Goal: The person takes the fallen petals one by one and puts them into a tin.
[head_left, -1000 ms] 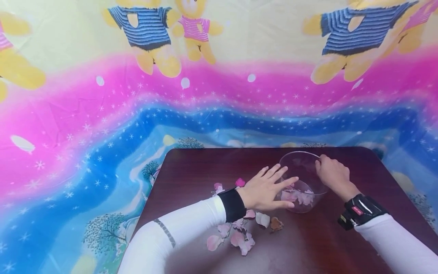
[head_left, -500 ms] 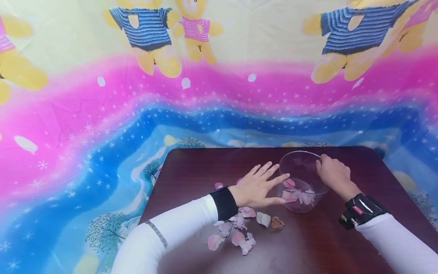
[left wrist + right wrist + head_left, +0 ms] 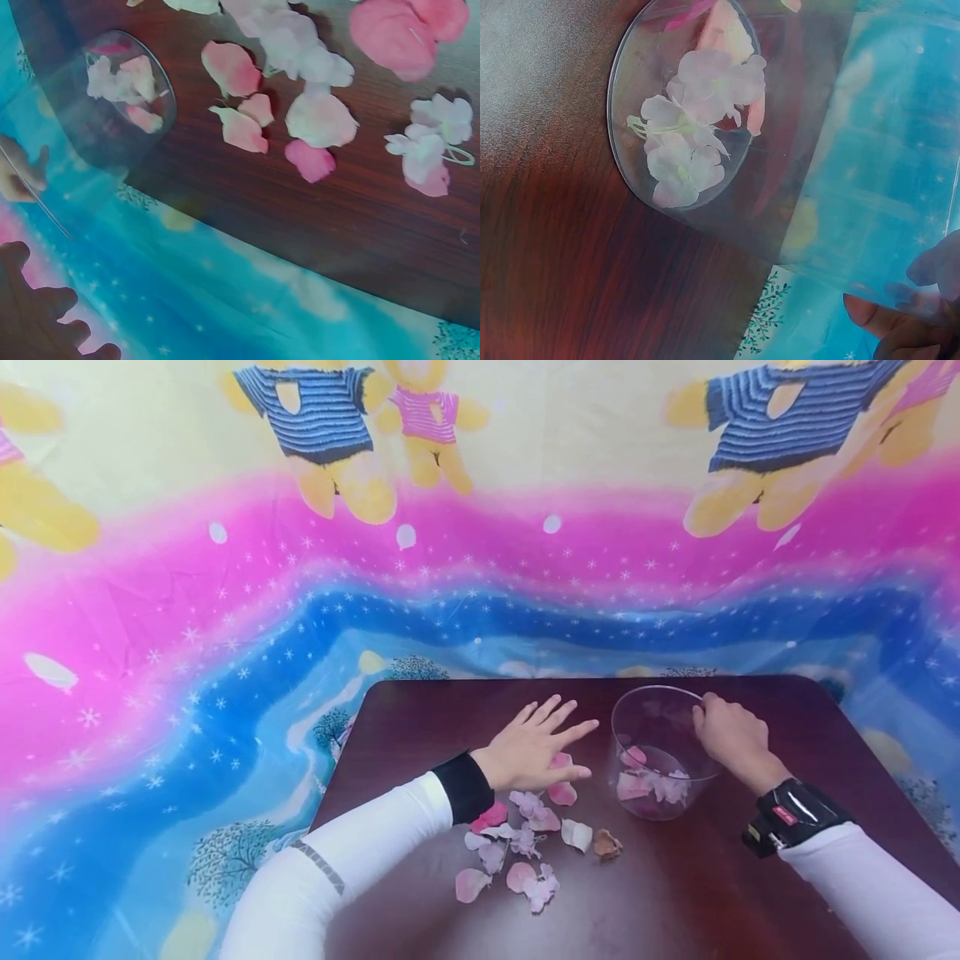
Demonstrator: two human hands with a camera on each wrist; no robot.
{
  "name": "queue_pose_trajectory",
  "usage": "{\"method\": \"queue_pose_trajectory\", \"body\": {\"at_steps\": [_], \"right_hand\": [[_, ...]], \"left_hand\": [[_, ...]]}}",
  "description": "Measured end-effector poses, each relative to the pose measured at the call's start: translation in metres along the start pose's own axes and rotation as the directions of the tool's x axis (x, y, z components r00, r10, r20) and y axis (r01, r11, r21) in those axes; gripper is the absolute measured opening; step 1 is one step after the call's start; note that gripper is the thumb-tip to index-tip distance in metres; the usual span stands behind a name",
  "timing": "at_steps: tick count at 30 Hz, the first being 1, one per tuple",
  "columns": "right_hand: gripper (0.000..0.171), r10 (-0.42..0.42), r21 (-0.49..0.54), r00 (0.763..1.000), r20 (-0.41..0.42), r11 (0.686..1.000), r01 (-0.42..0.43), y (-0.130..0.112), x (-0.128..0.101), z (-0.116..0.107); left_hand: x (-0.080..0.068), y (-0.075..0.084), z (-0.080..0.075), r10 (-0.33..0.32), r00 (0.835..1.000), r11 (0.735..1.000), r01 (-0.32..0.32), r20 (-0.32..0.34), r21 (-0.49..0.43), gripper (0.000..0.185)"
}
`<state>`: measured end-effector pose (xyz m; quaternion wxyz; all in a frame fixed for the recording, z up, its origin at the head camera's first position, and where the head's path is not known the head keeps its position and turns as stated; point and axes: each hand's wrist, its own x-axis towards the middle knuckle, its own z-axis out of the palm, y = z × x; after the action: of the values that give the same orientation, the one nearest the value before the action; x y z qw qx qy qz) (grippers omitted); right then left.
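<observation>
Behind the dark wooden table [image 3: 712,877] hangs a bright cloth [image 3: 225,610] printed with teddy bears, pink and blue bands and small stars. On the table stands a clear glass bowl [image 3: 626,735], upright, with several pale pink and white petals [image 3: 652,787] lying on its bottom; the right wrist view shows them [image 3: 694,127] flat against the glass base. The right hand [image 3: 731,735] grips the bowl's far rim, its fingers [image 3: 699,720] curled over the edge. The left hand [image 3: 532,747] lies well apart from the bowl on its left side, palm down over the table with fingers [image 3: 558,714] straight and spread wide, holding nothing. Under and just beside that hand's thumb lie pink petals [image 3: 561,792]. More loose petals [image 3: 517,852] are scattered on the table in front of the bowl and to its left, among them a brownish dried one [image 3: 606,845] near the bowl's base. Both arms wear white sleeves, and the right wrist carries a black strap [image 3: 787,822].
</observation>
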<state>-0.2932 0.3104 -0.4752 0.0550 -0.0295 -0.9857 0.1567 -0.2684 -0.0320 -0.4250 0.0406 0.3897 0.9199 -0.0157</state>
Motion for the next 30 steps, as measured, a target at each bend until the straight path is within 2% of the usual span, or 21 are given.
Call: {"method": "queue_pose_trajectory", "body": {"at_steps": [9,19,30], "right_hand": [[0.032,0.009,-0.011,1.0,0.004,1.0,-0.009,0.001,0.001,0.001],[0.032,0.006,-0.017,1.0,-0.005,1.0,-0.006,0.001,0.002,0.003],[0.031,0.008,-0.019,1.0,-0.005,1.0,-0.008,0.0,0.002,0.003]], "left_hand": [[-0.012,-0.026,0.009,-0.064,0.998,0.996,0.064,0.002,-0.068,0.073],[-0.025,-0.054,0.032,-0.136,0.989,0.988,0.14,0.054,-0.067,0.075],[-0.04,-0.074,0.046,-0.178,0.982,0.977,0.183,0.055,-0.108,0.074]]}}
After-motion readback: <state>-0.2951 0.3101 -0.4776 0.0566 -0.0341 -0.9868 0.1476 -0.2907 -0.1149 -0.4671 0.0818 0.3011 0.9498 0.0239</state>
